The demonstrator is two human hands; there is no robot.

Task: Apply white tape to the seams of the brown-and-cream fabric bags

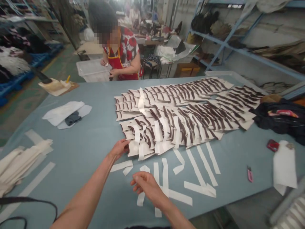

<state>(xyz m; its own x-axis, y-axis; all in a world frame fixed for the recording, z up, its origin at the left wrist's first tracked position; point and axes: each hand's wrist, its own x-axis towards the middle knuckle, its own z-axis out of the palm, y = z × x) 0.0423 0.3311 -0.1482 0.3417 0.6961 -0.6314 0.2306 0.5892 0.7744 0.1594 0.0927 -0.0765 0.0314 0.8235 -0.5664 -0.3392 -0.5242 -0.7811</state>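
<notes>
Brown-and-cream pieces (200,119) overlap in rows on the table (91,140).
The left hand (120,149) touches their eight-o'clock edge, whether gripping I cannot tell; at its five o'clock, the right hand (145,185), loosely curled, apparently empty, hovers over white strips (165,178).

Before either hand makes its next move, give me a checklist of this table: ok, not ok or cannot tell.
1. Left hand at the near-left edge of the overlapping cream-and-brown pieces: ok.
2. Left hand's grip on that edge: cannot tell, some fingertips are hidden.
3. Right hand free: ok, nothing shows in its half-curled fingers.
4. Loose white strips all straight and separate: not ok, some are folded or crossed.
5. Pink-handled tool clear of both hands: ok, it lies apart on the right.
6. Co-worker's hands off the pieces: ok, beyond the far edge.
</notes>
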